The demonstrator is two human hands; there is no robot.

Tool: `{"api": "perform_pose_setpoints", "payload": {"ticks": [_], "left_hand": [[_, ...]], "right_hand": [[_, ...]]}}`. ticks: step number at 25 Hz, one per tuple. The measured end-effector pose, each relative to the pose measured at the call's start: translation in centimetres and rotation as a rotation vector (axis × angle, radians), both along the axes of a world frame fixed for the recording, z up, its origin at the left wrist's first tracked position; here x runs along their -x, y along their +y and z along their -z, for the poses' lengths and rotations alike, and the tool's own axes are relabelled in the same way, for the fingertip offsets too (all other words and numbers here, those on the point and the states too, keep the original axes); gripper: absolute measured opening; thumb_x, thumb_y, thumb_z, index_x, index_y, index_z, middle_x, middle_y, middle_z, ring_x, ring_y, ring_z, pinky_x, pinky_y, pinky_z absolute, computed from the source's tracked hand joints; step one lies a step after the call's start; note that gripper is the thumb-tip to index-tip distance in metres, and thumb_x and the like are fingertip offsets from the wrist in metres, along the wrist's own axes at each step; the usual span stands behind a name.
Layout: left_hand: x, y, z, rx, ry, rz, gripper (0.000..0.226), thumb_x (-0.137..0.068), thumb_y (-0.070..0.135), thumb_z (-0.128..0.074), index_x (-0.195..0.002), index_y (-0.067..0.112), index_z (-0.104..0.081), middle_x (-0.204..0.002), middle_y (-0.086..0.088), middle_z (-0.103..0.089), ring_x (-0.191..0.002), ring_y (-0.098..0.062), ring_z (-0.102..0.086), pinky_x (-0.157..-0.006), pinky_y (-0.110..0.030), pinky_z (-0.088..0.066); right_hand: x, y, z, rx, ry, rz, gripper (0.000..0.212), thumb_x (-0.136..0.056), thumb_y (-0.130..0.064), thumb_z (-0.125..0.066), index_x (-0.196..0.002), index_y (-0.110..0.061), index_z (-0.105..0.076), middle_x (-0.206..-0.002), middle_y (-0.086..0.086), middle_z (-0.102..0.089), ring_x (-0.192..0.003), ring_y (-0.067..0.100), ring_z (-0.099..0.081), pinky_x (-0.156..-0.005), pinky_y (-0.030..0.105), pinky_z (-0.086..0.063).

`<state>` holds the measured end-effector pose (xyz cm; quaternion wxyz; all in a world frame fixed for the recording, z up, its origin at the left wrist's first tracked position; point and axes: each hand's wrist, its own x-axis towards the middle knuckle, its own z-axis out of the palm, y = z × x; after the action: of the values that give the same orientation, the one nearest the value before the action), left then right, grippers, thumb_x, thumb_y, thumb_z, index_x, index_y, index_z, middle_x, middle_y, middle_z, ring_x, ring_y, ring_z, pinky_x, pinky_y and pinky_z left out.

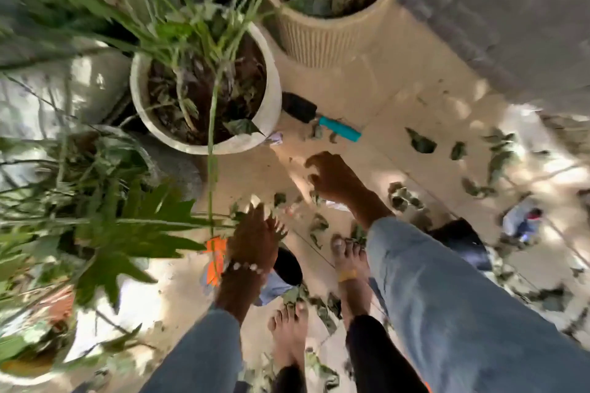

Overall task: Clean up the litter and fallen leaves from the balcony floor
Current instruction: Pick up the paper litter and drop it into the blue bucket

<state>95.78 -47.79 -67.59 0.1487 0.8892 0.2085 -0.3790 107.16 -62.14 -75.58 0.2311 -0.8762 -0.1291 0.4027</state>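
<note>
green fallen leaves (319, 226) lie scattered over the beige tiled balcony floor (415, 124), with scraps of litter among them. the right hand (335, 179) reaches down with curled fingers, seemingly empty; the left hand (253, 233) hovers spread. best to gather leaves into one pile first.

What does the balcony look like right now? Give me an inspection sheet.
Surface: beige tiled balcony floor, patchy sunlight.
Job's things: green fallen leaves scattered across the floor; blue-and-white crumpled wrapper at right.
Clutter: teal-handled garden trowel beside the white round planter; orange scrap; black object.
Grippers: right hand reaching down, fingers curled over leaves; left hand lowered, too blurred to read the grip.
Cables: nothing seen.
Surroundings: ribbed beige planter, leafy green plants, bare feet.
</note>
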Motion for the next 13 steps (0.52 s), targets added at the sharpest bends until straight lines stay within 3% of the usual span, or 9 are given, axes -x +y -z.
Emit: {"api": "perform_pose_setpoints", "payload": {"ticks": [1, 3, 5, 6, 8, 9, 11, 13], "left_hand": [[0.6, 1.0, 1.9, 0.065, 0.063, -0.186, 0.052, -0.101, 0.027, -0.042, -0.15, 0.02, -0.028, -0.137, -0.019, -0.053, -0.114, -0.036, -0.059, -0.093, -0.038, -0.045], [1.2, 2.5, 4.2, 0.223, 0.053, -0.713, 0.058, -0.098, 0.018, -0.045, -0.15, 0.024, -0.022, -0.124, -0.026, -0.06, -0.088, -0.035, -0.067, -0.067, -0.039, -0.059], [1.7, 2.9, 5.2, 0.399, 0.052, -1.08, 0.046, -0.101, 0.008, -0.042, -0.145, 0.012, -0.031, -0.116, -0.024, -0.064, -0.074, -0.026, -0.066, -0.049, -0.028, -0.057], [1.8, 2.8, 5.4, 0.486, 0.041, -1.285, 0.035, -0.102, 0.006, -0.039, -0.137, 0.008, -0.04, -0.102, -0.022, -0.069, -0.066, -0.024, -0.066, -0.044, -0.028, -0.056], [2.3, 2.7, 6.5, 0.596, -0.024, -1.625, 0.026, -0.102, 0.003, -0.037, -0.124, 0.003, -0.049, -0.077, -0.017, -0.072, -0.064, -0.028, -0.068, -0.043, -0.032, -0.056], [2.7, 3.0, 7.3, 0.61, -0.086, -1.706, 0.025, -0.099, 0.001, -0.041, -0.123, 0.0, -0.049, -0.085, -0.019, -0.072, -0.076, -0.033, -0.069, -0.047, -0.035, -0.058], [2.7, 3.0, 8.0, 0.597, -0.172, -1.723, 0.046, -0.09, -0.006, -0.052, -0.134, 0.003, -0.042, -0.116, -0.029, -0.063, -0.102, -0.042, -0.065, -0.064, -0.041, -0.061], [2.1, 2.3, 7.4, 0.567, -0.205, -1.678, 0.053, -0.091, -0.002, -0.054, -0.139, 0.015, -0.038, -0.122, -0.021, -0.06, -0.108, -0.035, -0.062, -0.081, -0.04, -0.057]], "right_hand": [[-0.7, 1.9, 2.5, 0.015, -0.019, -0.115, 0.043, -0.094, -0.019, -0.05, -0.137, -0.015, -0.045, -0.145, 0.011, -0.038, -0.131, 0.032, -0.037, -0.107, 0.043, -0.036], [-1.9, 5.0, 6.4, 0.069, -0.076, -0.3, 0.054, -0.095, -0.021, -0.048, -0.146, -0.022, -0.031, -0.159, 0.006, -0.01, -0.142, 0.033, -0.019, -0.112, 0.045, -0.031], [-2.6, 7.1, 8.8, 0.137, -0.117, -0.423, 0.057, -0.097, -0.021, -0.043, -0.149, -0.028, -0.022, -0.16, 0.002, 0.009, -0.146, 0.034, -0.002, -0.114, 0.05, -0.023], [-3.0, 7.7, 9.5, 0.156, -0.15, -0.452, 0.057, -0.097, -0.021, -0.041, -0.15, -0.029, -0.022, -0.16, 0.002, 0.011, -0.147, 0.034, 0.003, -0.114, 0.052, -0.021], [-3.4, 8.7, 11.0, 0.144, -0.216, -0.444, 0.054, -0.098, -0.019, -0.039, -0.149, -0.027, -0.024, -0.161, 0.001, 0.004, -0.147, 0.034, 0.002, -0.114, 0.053, -0.019], [-3.4, 8.9, 11.2, 0.121, -0.244, -0.422, 0.053, -0.098, -0.018, -0.039, -0.149, -0.023, -0.026, -0.161, 0.003, -0.004, -0.146, 0.033, -0.003, -0.113, 0.052, -0.021], [-2.3, 8.4, 11.1, 0.091, -0.318, -0.372, 0.046, -0.096, -0.015, -0.04, -0.143, -0.014, -0.04, -0.153, 0.01, -0.029, -0.139, 0.034, -0.028, -0.109, 0.046, -0.034], [-0.1, 7.1, 9.8, 0.056, -0.516, -0.248, 0.032, -0.093, -0.014, -0.047, -0.121, -0.008, -0.061, -0.12, 0.014, -0.062, -0.107, 0.03, -0.06, -0.09, 0.038, -0.05]]}}
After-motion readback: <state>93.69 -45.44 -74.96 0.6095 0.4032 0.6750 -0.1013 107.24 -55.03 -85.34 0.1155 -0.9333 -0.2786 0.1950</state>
